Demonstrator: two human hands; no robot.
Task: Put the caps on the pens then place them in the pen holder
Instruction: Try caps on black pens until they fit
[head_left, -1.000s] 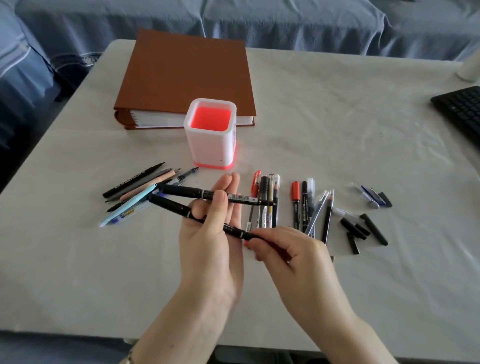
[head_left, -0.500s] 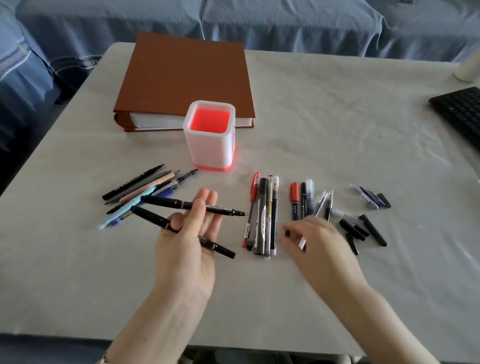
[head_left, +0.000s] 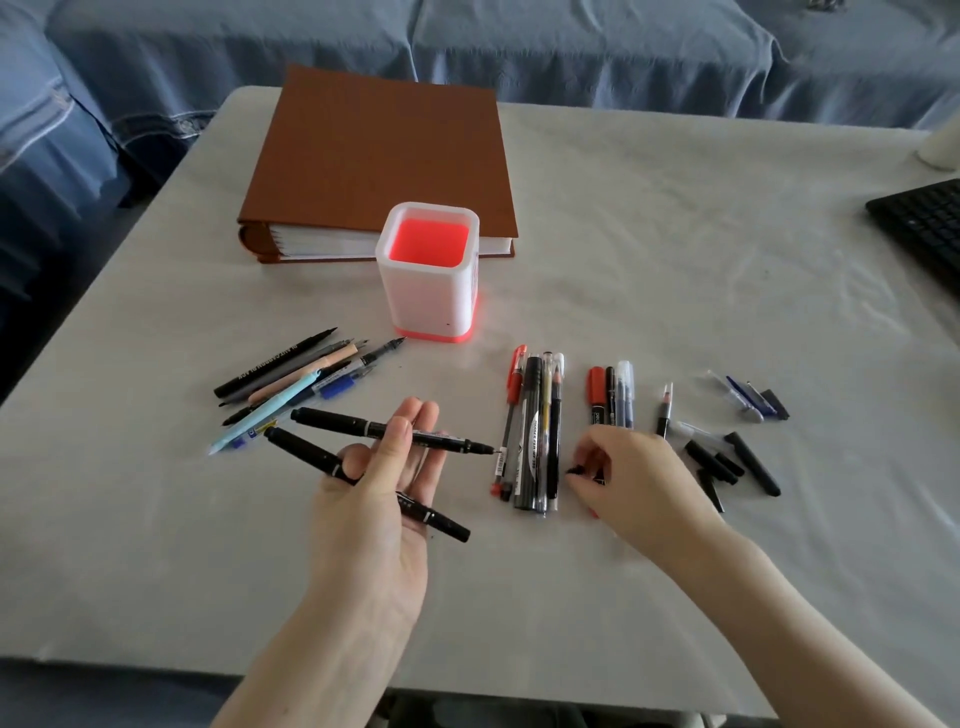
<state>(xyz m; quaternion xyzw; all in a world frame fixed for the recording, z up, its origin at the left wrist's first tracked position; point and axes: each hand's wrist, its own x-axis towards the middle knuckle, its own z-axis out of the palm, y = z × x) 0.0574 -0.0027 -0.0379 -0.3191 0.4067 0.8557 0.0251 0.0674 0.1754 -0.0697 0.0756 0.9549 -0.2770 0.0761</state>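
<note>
Between the left hand's (head_left: 374, 499) thumb and fingers, two black marker pens (head_left: 337, 422) are pinned over the grey table (head_left: 675, 291). Beside it, the right hand (head_left: 639, 478) pinches a small black cap (head_left: 575, 471) by the row of loose pens (head_left: 535, 431). Further back stands the white, red-lined square pen holder (head_left: 426, 306), in front of a brown binder (head_left: 384, 156).

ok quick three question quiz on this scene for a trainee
1. True or false: the holder is empty.
2. How many markers does the left hand hold?
3. What lies just behind the holder? A mug, B book, C laptop.
Key: 1 true; 2 two; 3 B.
</note>
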